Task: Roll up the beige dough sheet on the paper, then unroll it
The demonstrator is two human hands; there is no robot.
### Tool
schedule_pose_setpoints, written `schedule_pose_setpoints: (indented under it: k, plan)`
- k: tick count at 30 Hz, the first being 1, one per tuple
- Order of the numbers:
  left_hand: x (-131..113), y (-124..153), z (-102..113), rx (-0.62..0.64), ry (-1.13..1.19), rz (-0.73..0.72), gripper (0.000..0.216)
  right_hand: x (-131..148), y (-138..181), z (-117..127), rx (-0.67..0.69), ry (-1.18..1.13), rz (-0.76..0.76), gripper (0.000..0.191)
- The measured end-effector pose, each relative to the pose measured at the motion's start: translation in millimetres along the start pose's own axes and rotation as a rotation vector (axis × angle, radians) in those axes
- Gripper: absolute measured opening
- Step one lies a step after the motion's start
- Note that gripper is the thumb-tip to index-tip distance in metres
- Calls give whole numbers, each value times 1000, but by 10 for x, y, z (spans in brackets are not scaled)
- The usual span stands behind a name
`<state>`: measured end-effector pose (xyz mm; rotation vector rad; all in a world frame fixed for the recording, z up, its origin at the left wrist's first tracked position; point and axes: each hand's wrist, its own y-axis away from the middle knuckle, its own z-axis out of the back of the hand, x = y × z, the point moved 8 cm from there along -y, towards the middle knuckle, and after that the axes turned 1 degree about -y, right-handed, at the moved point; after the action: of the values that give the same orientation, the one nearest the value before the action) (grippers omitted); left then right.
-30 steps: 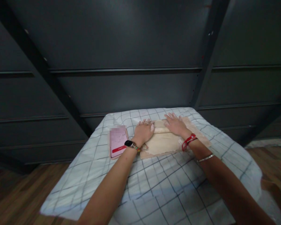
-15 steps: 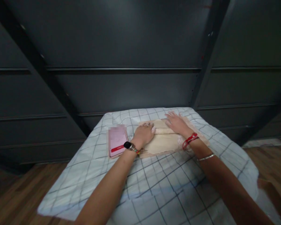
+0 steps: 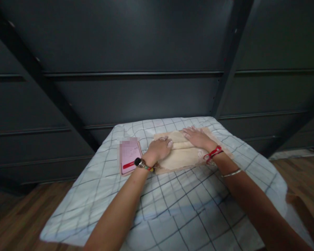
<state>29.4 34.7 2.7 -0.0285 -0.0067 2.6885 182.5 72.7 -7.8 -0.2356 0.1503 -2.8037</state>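
A beige cloth point(image 3: 181, 155) lies partly folded at the far end of a checked white sheet point(image 3: 172, 202). My left hand point(image 3: 158, 148) rests on the cloth's left part with fingers curled loosely on the fold. My right hand point(image 3: 199, 137) lies flat on the fold's right part, fingers stretched out. A dark watch sits on my left wrist, a red band and a thin bangle on my right.
A pink phone point(image 3: 130, 155) lies on the sheet just left of my left hand. A dark panelled wall point(image 3: 146, 69) with slanted metal beams rises right behind the sheet. Wooden floor point(image 3: 15, 216) shows on both sides.
My left hand's fingers have curled in slightly on the fold. My right hand has stayed flat. The view has shifted a little.
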Motion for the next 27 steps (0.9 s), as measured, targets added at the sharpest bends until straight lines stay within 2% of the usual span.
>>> schedule_pose_setpoints:
  k: [2, 4, 8, 10, 13, 17, 19, 22, 23, 25, 27]
  plan:
    - [24, -40, 44, -88, -34, 17, 51, -30, -27, 115, -132, 45, -56, 54]
    - [33, -59, 70, -137, -55, 20, 52, -40, -43, 157, -146, 56, -62, 53]
    - [-28, 5, 3, -15, -19, -33, 50, 61, 3, -42, 128, -32, 99, 51]
    - [-74, 56, -36, 53, 13, -59, 50, 133, 59, -110, 185, -59, 162, 52]
    - [-99, 40, -52, 48, 13, -67, 51, 187, 60, -57, 71, -36, 135, 54]
    - [-15, -96, 48, -161, -46, 8, 51, 155, -4, 177, -163, 26, -17, 54]
    - [13, -115, 49, -164, -44, 34, 51, 134, -8, 182, -108, 22, -55, 54]
    - [-64, -21, -19, -16, -2, -22, 50, 201, 94, 31, 138, -44, 17, 56]
    - [-110, 37, -31, 23, 12, -48, 50, 243, 145, -1, 179, -66, 54, 57]
    - [-182, 132, -29, 50, 33, -72, 50, 326, 215, -8, 164, -86, 111, 58]
    - [-201, 148, -11, 23, 37, -50, 51, 384, 211, 16, 93, -72, 128, 57]
